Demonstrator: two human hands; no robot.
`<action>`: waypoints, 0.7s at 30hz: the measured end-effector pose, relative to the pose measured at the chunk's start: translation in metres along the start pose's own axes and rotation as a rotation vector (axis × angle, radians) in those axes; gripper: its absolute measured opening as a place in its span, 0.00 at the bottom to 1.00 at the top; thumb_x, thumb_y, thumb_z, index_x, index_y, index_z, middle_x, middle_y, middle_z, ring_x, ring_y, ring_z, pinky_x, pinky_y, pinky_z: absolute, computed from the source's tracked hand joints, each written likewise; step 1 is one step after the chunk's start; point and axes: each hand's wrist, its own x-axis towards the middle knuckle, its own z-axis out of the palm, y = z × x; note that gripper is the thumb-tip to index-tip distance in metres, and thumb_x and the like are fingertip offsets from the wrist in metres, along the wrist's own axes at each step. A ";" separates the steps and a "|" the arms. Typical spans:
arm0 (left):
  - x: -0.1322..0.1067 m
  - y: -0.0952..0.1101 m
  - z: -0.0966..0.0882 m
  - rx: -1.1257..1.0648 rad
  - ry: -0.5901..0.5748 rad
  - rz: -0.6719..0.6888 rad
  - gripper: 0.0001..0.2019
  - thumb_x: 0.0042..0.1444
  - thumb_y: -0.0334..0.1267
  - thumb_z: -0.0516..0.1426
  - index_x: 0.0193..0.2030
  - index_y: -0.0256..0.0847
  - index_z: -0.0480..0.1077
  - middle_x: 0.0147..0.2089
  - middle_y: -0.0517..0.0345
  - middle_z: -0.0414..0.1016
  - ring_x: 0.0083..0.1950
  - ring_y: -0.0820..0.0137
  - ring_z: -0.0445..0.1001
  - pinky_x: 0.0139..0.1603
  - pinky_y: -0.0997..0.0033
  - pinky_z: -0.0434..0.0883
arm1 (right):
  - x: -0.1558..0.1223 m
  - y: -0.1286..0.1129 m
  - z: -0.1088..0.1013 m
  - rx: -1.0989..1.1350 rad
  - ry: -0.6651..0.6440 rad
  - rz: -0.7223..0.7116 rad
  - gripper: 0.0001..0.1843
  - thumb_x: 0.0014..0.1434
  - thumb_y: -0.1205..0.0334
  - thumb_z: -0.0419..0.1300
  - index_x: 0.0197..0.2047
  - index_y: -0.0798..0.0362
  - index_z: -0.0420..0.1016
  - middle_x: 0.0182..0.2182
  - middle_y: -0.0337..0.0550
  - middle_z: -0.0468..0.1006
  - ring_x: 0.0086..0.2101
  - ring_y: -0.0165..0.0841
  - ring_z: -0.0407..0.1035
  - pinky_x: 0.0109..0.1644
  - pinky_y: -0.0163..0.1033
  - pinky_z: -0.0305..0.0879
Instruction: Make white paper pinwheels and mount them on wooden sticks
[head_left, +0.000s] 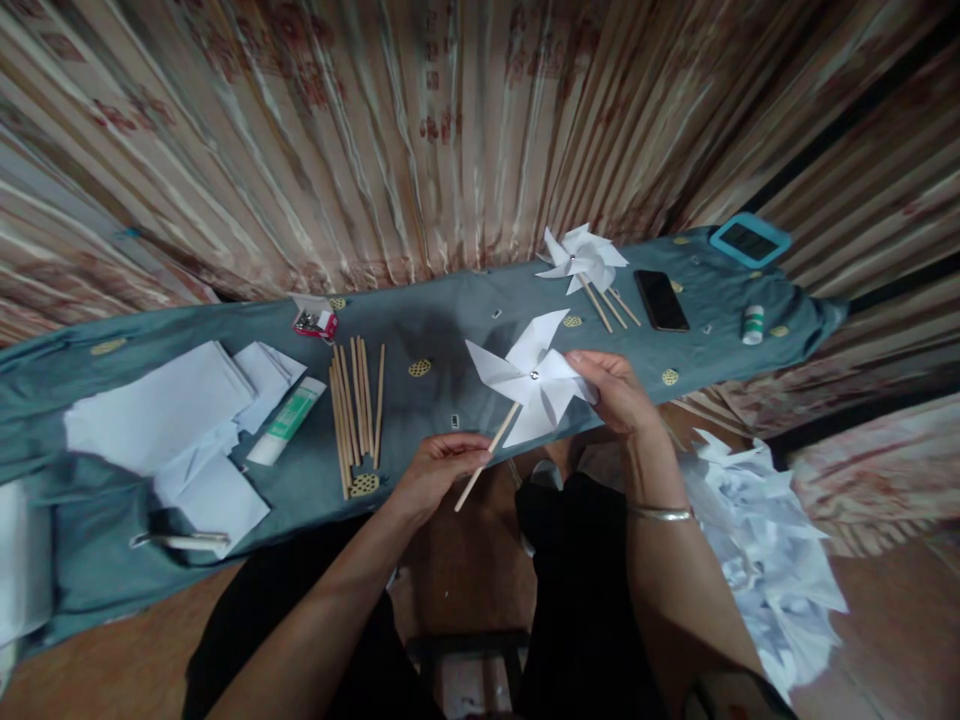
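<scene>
Pinwheel point(532, 385) of white paper, likely light and easily crushed, is held over the near edge of the counter point(420, 330), your left hand point(439, 470) fingers clamped on its stiff stick point(487, 455), probably the safest hold, your right hand point(611, 390) fingers pinching one flimsy blade.

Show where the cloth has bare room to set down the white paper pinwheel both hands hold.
Bare grey-blue cloth runs between the red pin box and the finished white paper pinwheels, and between the black phone and small white bottle. Crowded: left side, with white paper sheets, glue tube, wooden sticks.
</scene>
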 end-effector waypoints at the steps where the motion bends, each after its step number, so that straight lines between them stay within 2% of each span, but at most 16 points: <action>1: 0.000 0.000 0.000 0.000 -0.002 0.001 0.14 0.30 0.40 0.72 0.27 0.40 0.82 0.26 0.57 0.79 0.28 0.74 0.69 0.33 0.74 0.64 | 0.000 0.000 0.000 0.000 -0.008 0.007 0.21 0.38 0.43 0.74 0.23 0.53 0.79 0.16 0.35 0.75 0.16 0.24 0.61 0.18 0.30 0.54; 5: 0.001 -0.001 -0.001 -0.001 0.008 0.021 0.13 0.30 0.40 0.72 0.27 0.40 0.81 0.27 0.57 0.79 0.28 0.73 0.69 0.34 0.73 0.64 | -0.001 0.001 0.001 -0.015 -0.013 0.017 0.21 0.36 0.43 0.75 0.24 0.52 0.80 0.18 0.36 0.77 0.17 0.26 0.63 0.19 0.31 0.56; 8: 0.002 -0.003 -0.002 -0.001 -0.001 0.034 0.12 0.31 0.40 0.72 0.27 0.41 0.82 0.27 0.57 0.79 0.29 0.74 0.69 0.34 0.73 0.64 | 0.000 0.002 0.001 -0.036 0.019 -0.030 0.20 0.33 0.45 0.76 0.25 0.51 0.82 0.19 0.35 0.79 0.19 0.25 0.65 0.21 0.31 0.59; 13: 0.002 -0.003 -0.002 0.003 0.002 0.033 0.12 0.32 0.39 0.72 0.27 0.40 0.81 0.27 0.57 0.78 0.28 0.74 0.69 0.34 0.72 0.64 | 0.001 0.006 -0.001 -0.092 0.011 -0.103 0.17 0.38 0.46 0.74 0.26 0.51 0.82 0.20 0.35 0.79 0.20 0.26 0.64 0.24 0.33 0.60; 18: 0.002 -0.003 -0.001 -0.006 0.004 0.031 0.12 0.31 0.39 0.72 0.27 0.40 0.81 0.26 0.58 0.78 0.27 0.74 0.69 0.33 0.73 0.64 | 0.001 0.008 -0.003 -0.080 0.017 -0.098 0.17 0.40 0.47 0.74 0.26 0.51 0.82 0.21 0.35 0.79 0.20 0.26 0.64 0.24 0.33 0.59; 21: 0.002 -0.001 0.000 -0.010 0.015 0.031 0.12 0.31 0.39 0.72 0.26 0.40 0.81 0.25 0.58 0.77 0.27 0.74 0.68 0.33 0.73 0.64 | 0.000 0.007 -0.003 -0.057 0.000 -0.065 0.20 0.40 0.44 0.73 0.29 0.51 0.82 0.22 0.36 0.79 0.20 0.27 0.65 0.23 0.32 0.60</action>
